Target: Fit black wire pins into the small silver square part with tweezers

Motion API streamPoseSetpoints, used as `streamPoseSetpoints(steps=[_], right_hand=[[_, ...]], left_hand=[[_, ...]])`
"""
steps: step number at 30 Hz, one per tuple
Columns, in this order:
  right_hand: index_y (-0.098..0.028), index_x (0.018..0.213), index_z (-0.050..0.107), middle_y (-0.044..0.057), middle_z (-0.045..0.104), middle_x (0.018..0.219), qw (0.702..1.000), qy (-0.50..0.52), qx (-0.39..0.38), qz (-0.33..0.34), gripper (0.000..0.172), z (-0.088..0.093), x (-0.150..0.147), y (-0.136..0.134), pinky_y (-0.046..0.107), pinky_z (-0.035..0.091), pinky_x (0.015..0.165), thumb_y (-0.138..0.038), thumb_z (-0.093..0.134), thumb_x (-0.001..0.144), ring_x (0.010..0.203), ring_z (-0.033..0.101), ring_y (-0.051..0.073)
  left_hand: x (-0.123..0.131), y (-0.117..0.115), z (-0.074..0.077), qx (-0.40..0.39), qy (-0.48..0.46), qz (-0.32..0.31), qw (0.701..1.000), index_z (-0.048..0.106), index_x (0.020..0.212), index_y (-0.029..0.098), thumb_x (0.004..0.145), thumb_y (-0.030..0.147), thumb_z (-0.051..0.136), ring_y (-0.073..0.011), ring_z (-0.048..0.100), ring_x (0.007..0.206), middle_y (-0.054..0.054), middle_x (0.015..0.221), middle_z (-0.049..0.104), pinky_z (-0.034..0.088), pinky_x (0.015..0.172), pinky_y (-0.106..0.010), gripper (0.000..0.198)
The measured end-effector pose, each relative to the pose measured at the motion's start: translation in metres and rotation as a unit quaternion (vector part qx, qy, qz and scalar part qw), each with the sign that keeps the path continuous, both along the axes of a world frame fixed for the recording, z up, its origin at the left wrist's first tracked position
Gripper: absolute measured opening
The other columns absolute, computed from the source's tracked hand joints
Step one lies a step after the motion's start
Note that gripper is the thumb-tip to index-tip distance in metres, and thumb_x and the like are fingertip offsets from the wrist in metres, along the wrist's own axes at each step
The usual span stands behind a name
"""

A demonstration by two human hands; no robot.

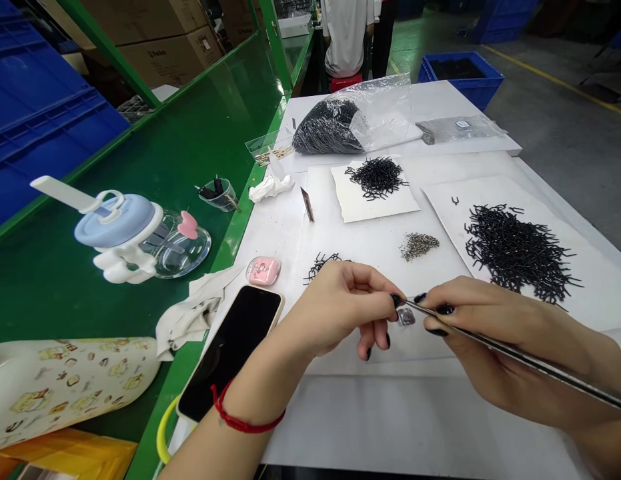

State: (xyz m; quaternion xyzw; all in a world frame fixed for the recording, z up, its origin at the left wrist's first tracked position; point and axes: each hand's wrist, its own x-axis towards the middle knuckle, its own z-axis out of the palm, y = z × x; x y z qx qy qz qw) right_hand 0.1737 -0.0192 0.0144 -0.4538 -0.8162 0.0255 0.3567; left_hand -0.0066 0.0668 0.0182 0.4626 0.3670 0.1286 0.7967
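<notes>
White workbench, factory floor beyond: the right hand (495, 340) grips tweezers (520, 350), their tip meeting the left hand (340, 310), its fingers (380, 285) closed in a pinch, just above a small metal part (405, 317). Black pins (515, 250) lie heaped on paper (590, 280) far right; a phone (229, 353) lies near left.

Steel tweezers (520, 357), long, gripped in right hand (510, 350), tips toward 9 o'clock, reaching left hand (340, 310) at its fingertips. Small square part (405, 317), silvery, just below tips, 6 o'clock.
</notes>
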Motion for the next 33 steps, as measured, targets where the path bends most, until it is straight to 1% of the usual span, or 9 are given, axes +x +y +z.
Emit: streamPoseSetpoints(steps=[4, 9, 13, 15, 19, 21, 26, 29, 33], right_hand=[[-0.019, 0.084, 0.06, 0.002, 0.07, 0.082, 0.999, -0.03, -0.01, 0.019, 0.014, 0.0, 0.001, 0.004, 0.013, 0.058, 0.061, -0.012, 0.049, 0.088, 0.073, 0.069, 0.01], [-0.018, 0.083, 0.059, 0.003, 0.068, 0.082, 1.0, -0.021, -0.006, 0.008, 0.016, -0.002, -0.001, 0.002, 0.016, 0.058, 0.067, -0.007, 0.048, 0.087, 0.075, 0.068, 0.011], [-0.018, 0.098, 0.058, 0.004, 0.068, 0.094, 0.998, -0.009, 0.014, 0.052, 0.025, -0.01, 0.003, -0.006, 0.024, 0.059, 0.071, 0.0, 0.049, 0.083, 0.087, 0.067, 0.014], [-0.016, 0.104, 0.056, 0.006, 0.067, 0.1, 0.997, -0.003, 0.035, 0.072, 0.029, -0.015, 0.004, -0.008, 0.028, 0.06, 0.075, 0.001, 0.05, 0.082, 0.093, 0.066, 0.016], [-0.015, 0.097, 0.059, 0.007, 0.068, 0.097, 0.994, -0.054, 0.045, 0.084, 0.027, -0.018, 0.005, -0.009, 0.033, 0.057, 0.091, 0.004, 0.052, 0.079, 0.099, 0.065, 0.018], [-0.012, 0.096, 0.059, 0.009, 0.069, 0.097, 0.991, -0.058, 0.075, 0.092, 0.025, -0.015, 0.004, -0.008, 0.034, 0.056, 0.093, 0.004, 0.053, 0.079, 0.1, 0.065, 0.019], [-0.018, 0.087, 0.06, 0.001, 0.07, 0.088, 0.999, -0.023, -0.002, 0.025, 0.018, -0.004, 0.001, -0.005, 0.016, 0.058, 0.073, -0.004, 0.049, 0.086, 0.081, 0.068, 0.009], [-0.018, 0.086, 0.059, 0.0, 0.07, 0.086, 0.998, 0.046, 0.024, -0.024, 0.014, -0.002, -0.003, -0.005, 0.011, 0.055, 0.064, -0.005, 0.054, 0.085, 0.076, 0.067, 0.006], [-0.019, 0.091, 0.058, 0.0, 0.071, 0.088, 0.994, 0.093, 0.039, -0.048, 0.02, -0.005, -0.004, -0.006, 0.015, 0.055, 0.066, -0.002, 0.058, 0.082, 0.081, 0.069, 0.008]], left_hand=[[0.0, 0.0, -0.001, 0.005, 0.012, -0.001, 1.0, 0.065, 0.064, 0.013, 0.062, 0.009, 0.059, -0.0079, 0.053, 0.031, 0.002, 0.049, 0.062, 0.042, 0.029, -0.015, 0.007], [0.001, -0.002, -0.001, 0.014, 0.031, 0.007, 0.999, 0.064, 0.062, 0.014, 0.06, 0.009, 0.057, -0.0069, 0.05, 0.03, 0.002, 0.048, 0.062, 0.039, 0.029, -0.015, 0.008], [0.003, -0.003, -0.001, 0.014, 0.044, 0.013, 0.999, 0.062, 0.061, 0.014, 0.057, 0.008, 0.055, -0.0079, 0.052, 0.03, 0.002, 0.047, 0.062, 0.039, 0.029, -0.015, 0.01], [0.003, -0.003, -0.001, 0.013, 0.048, 0.014, 0.999, 0.062, 0.061, 0.014, 0.057, 0.007, 0.055, -0.0089, 0.053, 0.03, 0.002, 0.046, 0.062, 0.04, 0.029, -0.015, 0.01], [0.003, -0.004, -0.001, 0.014, 0.051, 0.013, 0.999, 0.061, 0.059, 0.014, 0.057, 0.007, 0.054, -0.0103, 0.054, 0.031, 0.003, 0.04, 0.059, 0.041, 0.028, -0.015, 0.01], [0.003, -0.005, -0.001, 0.013, 0.049, 0.013, 0.999, 0.061, 0.06, 0.014, 0.058, 0.007, 0.053, -0.0103, 0.054, 0.03, 0.003, 0.039, 0.059, 0.041, 0.029, -0.015, 0.011], [0.002, -0.003, -0.001, 0.003, 0.028, 0.012, 1.0, 0.063, 0.061, 0.013, 0.059, 0.007, 0.055, -0.0089, 0.054, 0.031, 0.003, 0.045, 0.061, 0.042, 0.029, -0.015, 0.01], [0.002, -0.001, -0.001, -0.007, 0.008, 0.013, 1.0, 0.063, 0.062, 0.013, 0.06, 0.008, 0.058, -0.0099, 0.057, 0.034, 0.002, 0.048, 0.062, 0.042, 0.029, -0.016, 0.008], [0.002, 0.0, 0.0, -0.021, -0.017, 0.018, 0.999, 0.063, 0.061, 0.013, 0.064, 0.011, 0.059, -0.01, 0.057, 0.035, 0.002, 0.049, 0.062, 0.041, 0.028, -0.015, 0.004]])
